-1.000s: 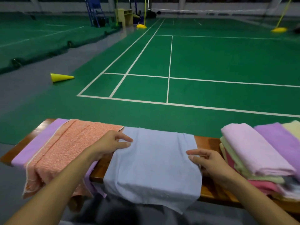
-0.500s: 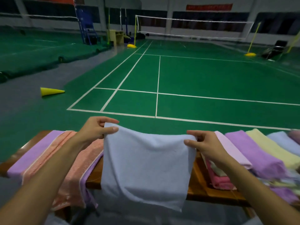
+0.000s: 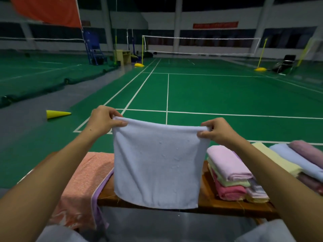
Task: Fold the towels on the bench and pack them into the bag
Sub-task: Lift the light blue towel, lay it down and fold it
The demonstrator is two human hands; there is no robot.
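Here, above the wooden bench [image 3: 218, 201], the left hand [image 3: 103, 120] and right hand [image 3: 216, 131] each pinched a top corner of a pale blue towel [image 3: 157, 165], letting it hang flat, seemingly for folding.

A towel [image 3: 157, 165] is being held up above the middle of the bench [image 3: 227, 205], its lower edge hanging past the near edge. Unfolded towels [image 3: 82, 186] are being draped over the left end, and folded towels [image 3: 230, 173] are being kept stacked toward the right end.
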